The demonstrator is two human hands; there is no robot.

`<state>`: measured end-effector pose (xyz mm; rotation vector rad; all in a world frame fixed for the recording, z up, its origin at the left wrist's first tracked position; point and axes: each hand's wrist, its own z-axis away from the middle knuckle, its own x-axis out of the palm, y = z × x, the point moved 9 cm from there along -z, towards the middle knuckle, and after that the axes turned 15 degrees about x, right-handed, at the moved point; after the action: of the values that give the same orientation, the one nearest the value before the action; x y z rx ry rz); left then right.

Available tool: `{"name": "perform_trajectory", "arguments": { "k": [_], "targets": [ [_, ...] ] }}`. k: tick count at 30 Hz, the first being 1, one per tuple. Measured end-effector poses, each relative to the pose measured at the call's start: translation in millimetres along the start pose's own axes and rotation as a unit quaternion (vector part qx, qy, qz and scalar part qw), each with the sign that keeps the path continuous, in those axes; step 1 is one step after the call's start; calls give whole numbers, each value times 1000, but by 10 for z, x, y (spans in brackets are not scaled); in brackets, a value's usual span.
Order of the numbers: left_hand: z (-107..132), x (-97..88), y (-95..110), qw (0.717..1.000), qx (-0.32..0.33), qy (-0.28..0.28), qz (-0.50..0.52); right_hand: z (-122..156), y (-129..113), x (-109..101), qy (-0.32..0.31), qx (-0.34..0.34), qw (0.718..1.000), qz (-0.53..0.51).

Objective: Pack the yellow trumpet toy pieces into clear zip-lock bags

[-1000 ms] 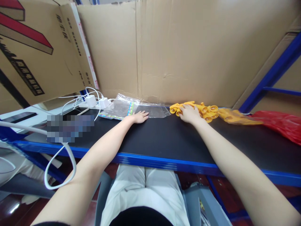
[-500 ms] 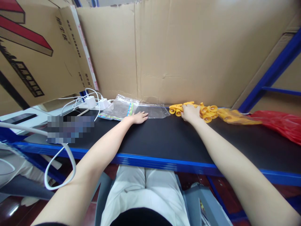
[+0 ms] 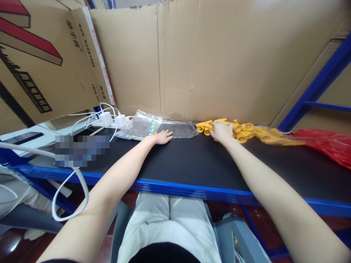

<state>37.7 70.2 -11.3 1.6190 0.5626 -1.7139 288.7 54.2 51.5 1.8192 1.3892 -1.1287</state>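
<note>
My left hand (image 3: 163,137) lies flat with its fingers stretched out on the near edge of a clear plastic bag (image 3: 181,130). A colourful printed strip crosses this bag. My right hand (image 3: 222,131) is over a heap of yellow plastic pieces (image 3: 241,133) with round, cup-like ends, its fingers curled round some of them. The fingertips are partly hidden among the pieces. Right of the heap lies a see-through bag (image 3: 276,136) with more yellow inside.
Red plastic (image 3: 326,144) lies at the far right of the black shelf top (image 3: 189,164), which has a blue front edge (image 3: 197,190). White chargers (image 3: 105,118) and cables stand at the left. One looped cable (image 3: 82,182) hangs by my left forearm. Cardboard (image 3: 208,62) rises behind.
The leftmost yellow pieces and my right hand have shifted very slightly to the left. My left hand and the clear bag have not moved.
</note>
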Motion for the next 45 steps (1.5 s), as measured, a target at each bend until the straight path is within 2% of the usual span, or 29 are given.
{"name": "perform_trajectory", "arguments": {
  "k": [5, 10, 14, 17, 19, 22, 25, 30, 33, 41, 45],
  "targets": [
    [-2, 8, 1, 1000, 1, -5, 2, -36, 93, 48, -59, 33, 998, 8],
    [9, -10, 15, 1000, -1, 0, 0, -72, 153, 51, -74, 47, 996, 3],
    [34, -107, 7, 999, -13, 37, -22, -93, 165, -70, -27, 54, 998, -31],
    [49, -174, -49, 996, -35, 67, -44, -81, 163, -246, 24, 64, 992, -107],
    [51, -190, -101, 994, -50, 79, -49, -57, 138, -328, 30, 68, 981, -177],
    [53, -197, -166, 992, -67, 89, -51, 8, -6, -362, -11, 35, 957, -287],
    [68, -209, -187, 991, -78, 92, -58, 121, -249, -261, -109, -37, 931, -347],
    [136, -243, -197, 988, -113, 90, -62, 352, -520, 60, -284, -138, 905, -283],
    [175, -267, -193, 984, -134, 93, -65, 425, -540, 160, -341, -162, 896, -234],
    [247, -311, -213, 975, -187, 100, -72, 427, -468, 117, -351, -116, 914, -168],
    [256, -333, -228, 972, -189, 110, -85, 361, -435, 130, -300, -116, 936, -143]
  ]
}}
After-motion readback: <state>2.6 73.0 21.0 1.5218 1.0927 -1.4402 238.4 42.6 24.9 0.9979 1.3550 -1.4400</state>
